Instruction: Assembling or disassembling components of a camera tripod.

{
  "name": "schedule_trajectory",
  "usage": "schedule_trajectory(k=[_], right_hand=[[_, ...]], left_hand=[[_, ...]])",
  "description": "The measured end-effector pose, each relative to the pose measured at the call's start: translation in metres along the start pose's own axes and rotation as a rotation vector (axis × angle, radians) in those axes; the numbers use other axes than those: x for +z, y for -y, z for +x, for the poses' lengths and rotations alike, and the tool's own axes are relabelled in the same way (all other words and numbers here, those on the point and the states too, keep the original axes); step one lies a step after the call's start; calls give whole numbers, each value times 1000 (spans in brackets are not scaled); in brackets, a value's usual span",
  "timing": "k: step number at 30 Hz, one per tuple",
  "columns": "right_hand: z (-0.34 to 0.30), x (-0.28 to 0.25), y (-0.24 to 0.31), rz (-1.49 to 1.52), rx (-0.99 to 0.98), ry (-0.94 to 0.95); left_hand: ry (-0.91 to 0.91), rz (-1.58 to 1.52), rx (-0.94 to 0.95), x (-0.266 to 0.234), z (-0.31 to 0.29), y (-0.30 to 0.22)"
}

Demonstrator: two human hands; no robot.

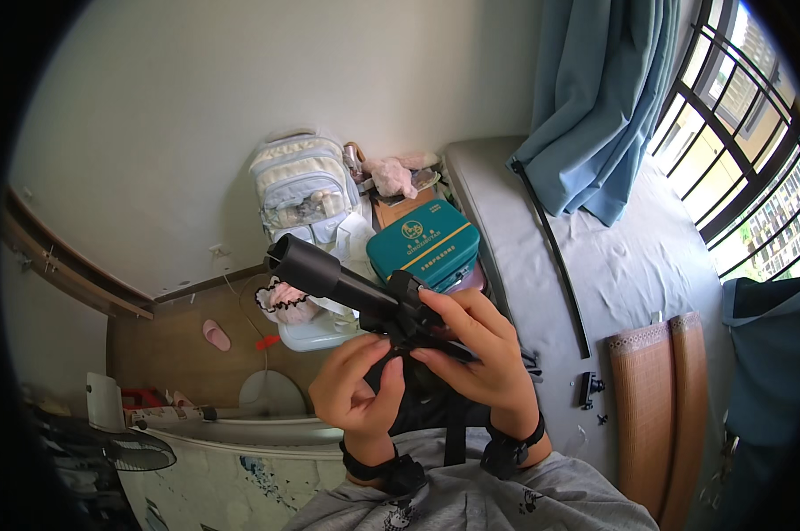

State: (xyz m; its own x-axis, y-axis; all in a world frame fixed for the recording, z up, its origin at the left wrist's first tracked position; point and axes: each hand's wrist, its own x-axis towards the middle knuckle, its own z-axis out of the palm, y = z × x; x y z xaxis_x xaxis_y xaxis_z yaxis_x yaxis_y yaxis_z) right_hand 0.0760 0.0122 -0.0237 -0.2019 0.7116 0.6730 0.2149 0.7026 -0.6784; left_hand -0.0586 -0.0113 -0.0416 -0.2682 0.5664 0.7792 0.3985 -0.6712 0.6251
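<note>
— What occupies the left of the field?
— A pink slipper (216,335) lies on the wooden floor (152,341). To its right, a pale backpack (301,199) stands upright near the wall.

— And at the centre?
— The black tubular device (316,273), raised in front of my lap. It is tilted, its wide end pointing to the upper left. My left hand (355,380) is drawn narrow, thumb and fingertips pinching a part at the underside of its middle; the exact part is hidden.

— What lies behind it?
— A pink plush toy (391,177) and, nearer, a green box (425,248) with a yellow stripe.

— And the right hand?
— My right hand (471,350) is closed on the device's near end, fingers above and thumb below. Each wrist bears a black band.

— What completes the right side?
— A grey mattress (524,257), on which rest a thin black rod (555,257), a small black fitting (587,389) and, just beside the fitting, a rolled brown mat (643,416). A blue curtain (586,106) hangs above, left of the barred window (727,119).
</note>
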Motion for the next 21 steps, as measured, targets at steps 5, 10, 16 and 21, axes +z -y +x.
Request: schedule_trajectory(k=[5,10,16,21], right_hand=[[0,0,-1,-15,-42,10],[0,0,-2,-16,-45,7],[0,0,-2,8,-55,16],[1,0,0,1,-40,31]], left_hand=[[41,-32,-244,-4,0,-9],[50,-146,-368,-2,2,-15],[49,-161,-361,-3,4,-15],[21,-124,-334,-1,3,-13]])
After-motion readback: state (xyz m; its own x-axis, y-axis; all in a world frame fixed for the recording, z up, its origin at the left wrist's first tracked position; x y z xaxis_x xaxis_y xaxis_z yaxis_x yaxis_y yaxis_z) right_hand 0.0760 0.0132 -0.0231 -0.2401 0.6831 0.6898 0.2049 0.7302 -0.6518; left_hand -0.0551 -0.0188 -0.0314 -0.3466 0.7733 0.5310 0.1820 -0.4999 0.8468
